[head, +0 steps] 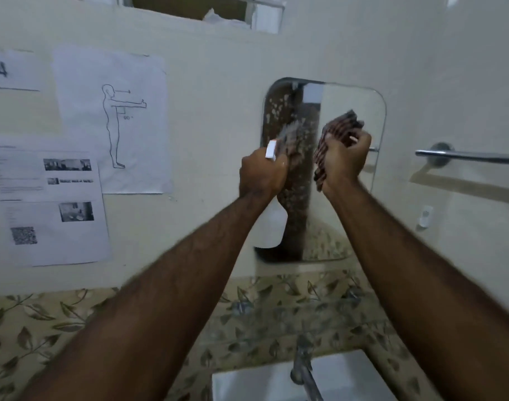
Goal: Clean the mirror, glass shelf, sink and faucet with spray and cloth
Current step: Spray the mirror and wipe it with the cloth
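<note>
Up at the mirror, our left hand squeezes the spray bottle, fingers clamped; right hand grips the cloth; we'd wipe top-down before drips run.

Glossy glass mirror, spotted wet on the left; striped woven cloth; shiny metal faucet and rail; matt paper sheets
</note>
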